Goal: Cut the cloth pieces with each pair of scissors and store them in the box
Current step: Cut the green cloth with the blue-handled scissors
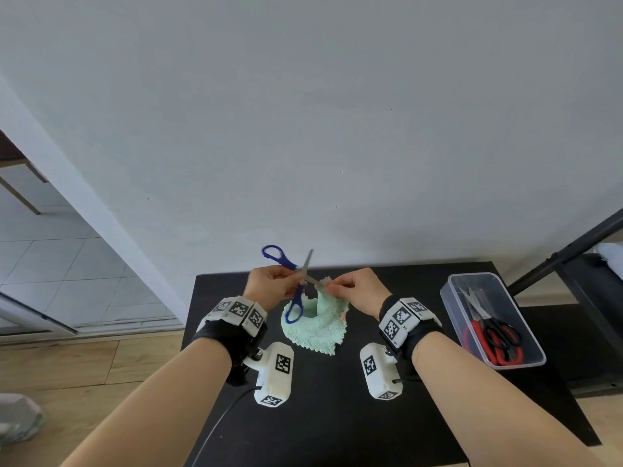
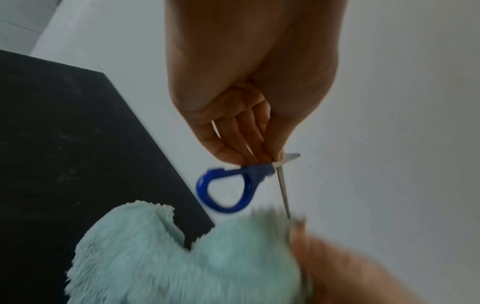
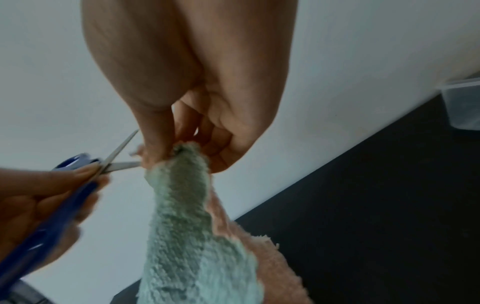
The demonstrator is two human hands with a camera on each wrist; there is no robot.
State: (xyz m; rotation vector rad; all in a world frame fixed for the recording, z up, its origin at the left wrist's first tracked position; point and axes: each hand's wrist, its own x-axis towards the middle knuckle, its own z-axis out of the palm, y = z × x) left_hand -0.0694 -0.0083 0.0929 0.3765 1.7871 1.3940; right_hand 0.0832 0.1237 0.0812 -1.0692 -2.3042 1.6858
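My left hand [image 1: 290,278] grips the blue-handled scissors [image 1: 294,306] near the pivot, not through the loops. The blades stand wide apart, one pointing up and the other reaching toward the cloth. In the left wrist view the fingers [image 2: 255,152] pinch the scissors [image 2: 226,190] just above one blue loop. My right hand [image 1: 333,288] pinches the top edge of a mint-green fluffy cloth [image 1: 317,326] and lifts it off the black table [image 1: 337,426]. The right wrist view shows a pink layer [image 3: 233,224] behind the green cloth [image 3: 187,226], and a blade tip [image 3: 127,165] at the cloth's edge.
A clear plastic box [image 1: 453,299] stands at the table's right edge, holding red-handled scissors [image 1: 472,338] and black-handled scissors [image 1: 502,335]. A white wall rises right behind the table. A dark metal frame [image 1: 573,244] stands at the far right, and wood floor lies to the left.
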